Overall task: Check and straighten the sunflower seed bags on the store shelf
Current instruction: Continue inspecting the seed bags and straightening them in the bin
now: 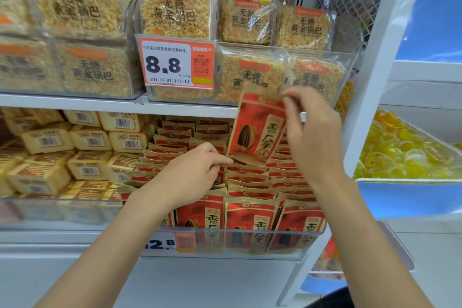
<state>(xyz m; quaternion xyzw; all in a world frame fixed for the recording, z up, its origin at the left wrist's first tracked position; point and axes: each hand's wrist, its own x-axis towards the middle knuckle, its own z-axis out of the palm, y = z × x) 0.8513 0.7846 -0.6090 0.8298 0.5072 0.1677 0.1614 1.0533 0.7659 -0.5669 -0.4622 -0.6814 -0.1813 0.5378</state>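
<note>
Red seed bag (257, 127) tilts, right hand (312, 137) pinching its top, left hand (192, 172) its bottom.

Right hand (312, 137) raised, pinching bag (255, 127); left hand (192, 172) lower, fingers curled.

White shelf (75, 247), red sunflower seed bags (250, 217) in rows beside stacked yellow packs (47, 141).

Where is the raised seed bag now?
Head view, right of centre: the right hand pinches the raised bag by its top, above the shelved bags, left hand at its bottom.
</note>
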